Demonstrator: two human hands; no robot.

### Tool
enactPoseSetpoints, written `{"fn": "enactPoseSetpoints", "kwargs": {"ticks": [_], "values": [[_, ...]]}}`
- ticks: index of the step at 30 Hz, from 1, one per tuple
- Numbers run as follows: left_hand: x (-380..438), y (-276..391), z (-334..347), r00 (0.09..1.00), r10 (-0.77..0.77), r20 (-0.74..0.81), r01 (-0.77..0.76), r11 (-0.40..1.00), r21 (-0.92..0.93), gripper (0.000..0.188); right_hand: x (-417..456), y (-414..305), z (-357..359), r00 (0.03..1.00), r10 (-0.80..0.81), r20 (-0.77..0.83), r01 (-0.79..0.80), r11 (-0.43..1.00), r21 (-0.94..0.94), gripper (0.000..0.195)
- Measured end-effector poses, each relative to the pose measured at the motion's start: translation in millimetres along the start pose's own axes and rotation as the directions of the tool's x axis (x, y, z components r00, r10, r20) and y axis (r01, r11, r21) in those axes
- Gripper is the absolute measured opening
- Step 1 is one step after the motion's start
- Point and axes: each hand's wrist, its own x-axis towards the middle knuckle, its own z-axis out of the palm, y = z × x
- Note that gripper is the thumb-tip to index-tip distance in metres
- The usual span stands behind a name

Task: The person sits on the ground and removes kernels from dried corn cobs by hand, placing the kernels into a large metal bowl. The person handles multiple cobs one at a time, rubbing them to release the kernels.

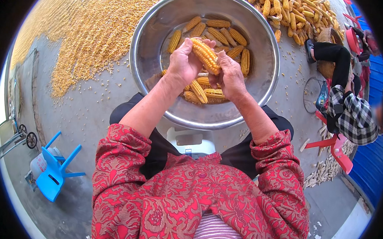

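Over a large stainless steel basin (210, 117), both my hands hold one yellow ear of dried corn (205, 54). My left hand (184, 62) is wrapped about its upper part, thumb on the kernels. At the lower tip, my right hand (230, 74) grips with thumb and fingers; some of its fingers are hidden behind the ear. Kernels at that end look paler and uneven. Several more ears of corn (218, 23) lie around the basin's bottom, and loose kernels (209, 100) are under the nearer ones. The basin stands between my knees.
Loose kernels (90, 31) cover the floor at upper left. A heap of corn ears (297, 11) lies at upper right. On the right sits a person in a checked shirt (352, 114), near a red chair (338, 149) and bare cobs (323, 171). A blue chair (51, 176) is at left.
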Motion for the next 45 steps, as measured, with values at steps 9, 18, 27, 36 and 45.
{"fn": "enactPoseSetpoints", "kwargs": {"ticks": [9, 18, 27, 36, 45], "values": [[-3, -1, -5, 0.998, -0.026, 0.056, 0.026, 1.0, 0.004, 0.035, 1, 5, -8, 0.997, -0.065, 0.042, 0.062, 0.997, 0.053, 0.033], [-6, -2, -8, 0.996, 0.012, 0.086, -0.024, 0.99, 0.137, 0.029, -1, -6, -4, 0.992, -0.003, 0.126, 0.019, 0.992, -0.125, 0.045], [-7, -6, -10, 0.988, -0.008, 0.153, -0.024, 0.977, 0.21, 0.031, 2, -1, -3, 1.0, -0.013, 0.016, 0.013, 1.0, 0.006, 0.039], [-9, -10, -9, 0.979, -0.056, 0.198, 0.0, 0.963, 0.271, 0.036, 5, 2, -6, 0.997, -0.074, -0.009, 0.073, 0.997, -0.023, 0.04], [-10, -11, -11, 0.982, -0.055, 0.18, -0.011, 0.938, 0.345, 0.034, 6, 4, -8, 0.989, -0.125, 0.079, 0.131, 0.988, -0.082, 0.041]]}}
